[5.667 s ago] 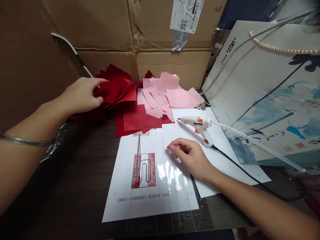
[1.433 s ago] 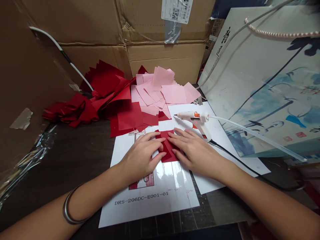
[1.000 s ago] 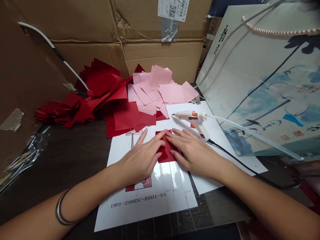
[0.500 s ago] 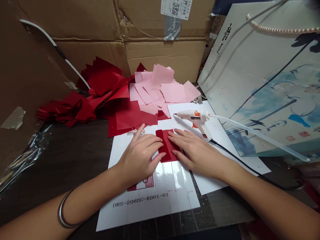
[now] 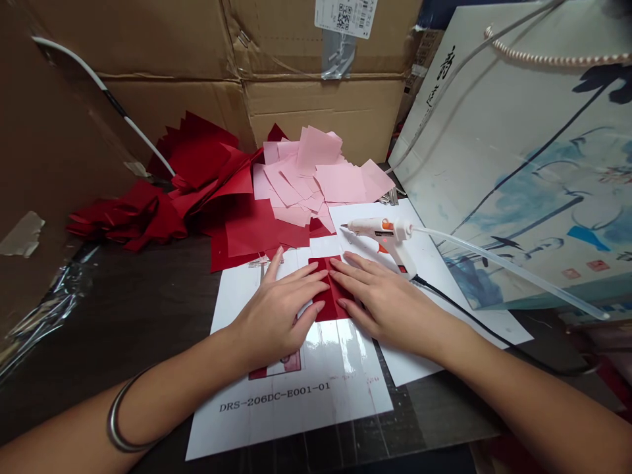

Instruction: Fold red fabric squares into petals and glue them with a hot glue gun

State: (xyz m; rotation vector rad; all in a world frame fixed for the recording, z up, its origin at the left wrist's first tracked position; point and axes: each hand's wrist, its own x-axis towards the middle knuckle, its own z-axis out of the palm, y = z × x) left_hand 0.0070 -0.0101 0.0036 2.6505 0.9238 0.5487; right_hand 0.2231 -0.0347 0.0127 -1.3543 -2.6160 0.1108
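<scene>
A small dark red piece of fabric (image 5: 332,309) with a crease down its middle lies flat on a glossy printed sheet (image 5: 340,388). My left hand (image 5: 284,303) rests over its left side, fingertips at the crease and the index finger pointing away. From the right, my right hand (image 5: 382,296) lies on the fabric with fingers stretched out, their tips close to those of my left hand. Both hands press from above and grip nothing. The picture printed on the sheet is mostly hidden under my left hand.
Just behind my right hand lies a white glue gun (image 5: 382,230) with a long glue stick and black cord (image 5: 469,316). Pink pieces (image 5: 296,171) and red pieces (image 5: 207,164) are heaped against a cardboard box (image 5: 320,105). At right leans a painted paper bag (image 5: 523,171).
My left hand's fingers have moved right across the red fabric to its middle, toward my right fingertips. My right hand stays nearly in place. The view has shifted very slightly.
</scene>
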